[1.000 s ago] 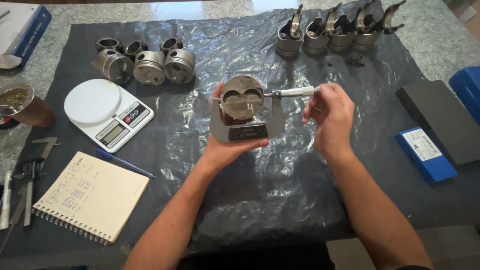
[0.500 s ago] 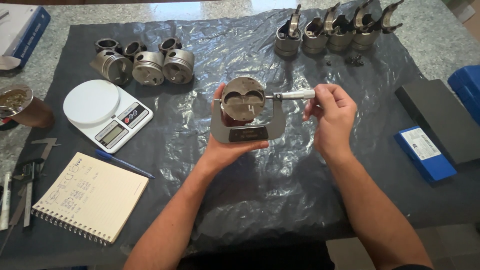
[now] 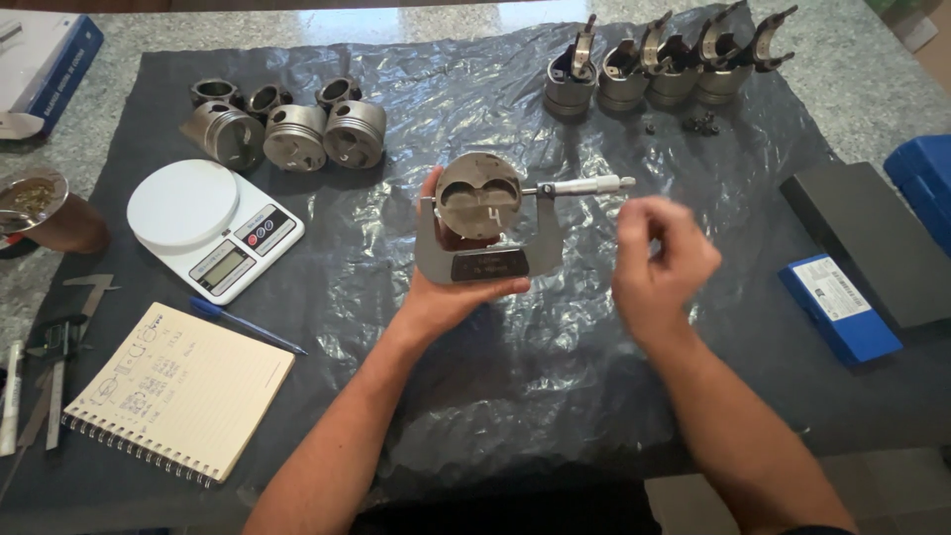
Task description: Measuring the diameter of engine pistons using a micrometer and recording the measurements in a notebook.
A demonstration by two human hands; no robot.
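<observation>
This is an engine workshop: pistons near the bench far left corner, connecting rods far right, calipers at left edge.

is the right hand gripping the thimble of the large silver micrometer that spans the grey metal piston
No, the right hand hangs just clear of the micrometer, which the left hand holds around the piston.

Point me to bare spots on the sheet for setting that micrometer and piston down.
Bare sheet lies between the left hand and the kitchen scale, and right of the right hand, before the blue box. The strip between the forearms is open too. Crowded: the loose pistons top left, the pistons with rods top right.
</observation>
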